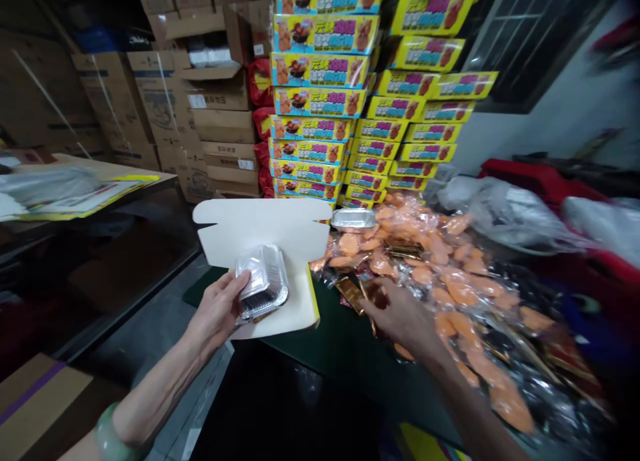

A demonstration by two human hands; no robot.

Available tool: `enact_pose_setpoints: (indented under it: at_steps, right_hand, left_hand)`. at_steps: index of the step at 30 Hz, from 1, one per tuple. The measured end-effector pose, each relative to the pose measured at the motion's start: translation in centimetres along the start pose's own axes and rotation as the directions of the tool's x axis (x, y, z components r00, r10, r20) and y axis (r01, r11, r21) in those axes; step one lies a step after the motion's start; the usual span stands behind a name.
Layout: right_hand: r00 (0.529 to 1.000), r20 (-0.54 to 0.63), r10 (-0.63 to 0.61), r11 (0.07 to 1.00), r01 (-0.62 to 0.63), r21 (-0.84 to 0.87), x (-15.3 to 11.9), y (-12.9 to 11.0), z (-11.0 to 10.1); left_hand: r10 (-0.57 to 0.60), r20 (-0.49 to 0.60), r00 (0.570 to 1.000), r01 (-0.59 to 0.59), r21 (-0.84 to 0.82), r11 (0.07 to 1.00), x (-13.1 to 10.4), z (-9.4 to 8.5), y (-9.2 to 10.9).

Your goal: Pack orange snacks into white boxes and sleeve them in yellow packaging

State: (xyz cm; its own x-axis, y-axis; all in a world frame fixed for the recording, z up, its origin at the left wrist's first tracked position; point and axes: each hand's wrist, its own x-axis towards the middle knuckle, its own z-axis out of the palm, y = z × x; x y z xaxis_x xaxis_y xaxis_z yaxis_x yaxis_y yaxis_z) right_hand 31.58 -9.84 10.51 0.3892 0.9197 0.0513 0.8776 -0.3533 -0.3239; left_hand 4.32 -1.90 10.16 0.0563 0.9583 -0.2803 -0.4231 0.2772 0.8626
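At the left, by the left hand (pixel 220 308), a foil tray (pixel 264 284) is held over the floor of an opened white carton (pixel 263 224), thumb laid on top, the other fingers mostly hidden. Farther right, a flat gold sachet (pixel 349 293) is seen just left of the right fingertips, its long axis slanted down toward them; the right hand (pixel 403 311) is nearer. A second gold sachet (pixel 370 292) appears pinched between its curled fingers, beside heaped orange pieces (pixel 457 284) in clear wrappers.

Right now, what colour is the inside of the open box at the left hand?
The open box is white inside; the head view shows it best.
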Motion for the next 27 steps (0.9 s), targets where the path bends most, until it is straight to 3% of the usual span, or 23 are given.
enact_pose_setpoints:
  at_steps: [2,5,7,9,13,17,21,23,24,26,27]
  right_hand:
    - [0.997,0.054,0.052,0.976,-0.040,-0.216,-0.9,2.3,1.3]
    - [0.990,-0.133,-0.048,0.928,-0.005,-0.373,-1.1,2.4,3.4]
    - [0.949,-0.219,-0.226,0.924,0.138,-0.357,0.0,0.7,4.7]
    - [0.913,-0.200,-0.357,0.908,0.289,-0.302,1.8,-1.5,5.9]
    - [0.896,-0.187,-0.402,0.908,0.365,-0.205,5.8,-4.1,8.1]
    - [0.902,-0.277,-0.331,0.943,0.317,-0.095,7.2,-2.7,7.2]
    - [0.893,-0.415,-0.175,0.961,0.246,0.125,5.0,-1.3,4.1]
    - [0.833,-0.521,-0.188,0.895,0.364,0.259,3.2,-2.0,3.2]
    - [0.779,-0.578,-0.244,0.853,0.456,0.255,2.4,-2.9,3.1]
    - [0.627,-0.629,-0.459,0.774,0.630,0.064,1.2,-4.9,3.6]
    - [0.554,-0.595,-0.583,0.723,0.687,-0.068,0.8,-6.1,4.2]
  left_hand:
    - [-0.023,-0.003,1.000,0.023,-0.001,1.000,0.2,0.6,-0.7]
    - [-0.047,-0.012,0.999,0.047,0.014,0.999,0.6,1.7,-1.4]
    - [-0.046,-0.008,0.999,0.046,0.012,0.999,0.7,2.3,-1.6]
    - [-0.023,-0.021,0.999,0.023,-0.005,1.000,0.7,2.5,-1.6]
    - [0.019,-0.060,0.998,-0.019,-0.005,1.000,0.6,1.9,-1.1]
    - [0.010,-0.041,0.999,-0.009,0.022,1.000,0.6,0.3,-0.6]
    - [0.011,-0.045,0.999,-0.008,0.066,0.998,0.4,-0.7,-0.4]
    - [0.041,-0.052,0.998,-0.035,0.103,0.994,0.3,-0.7,-0.4]
    - [0.056,-0.060,0.997,-0.048,0.125,0.991,0.2,-0.6,-0.4]
    - [0.081,-0.081,0.993,-0.066,0.177,0.982,0.2,-0.4,-0.4]
    - [0.092,-0.089,0.992,-0.073,0.200,0.977,0.2,-0.3,-0.4]
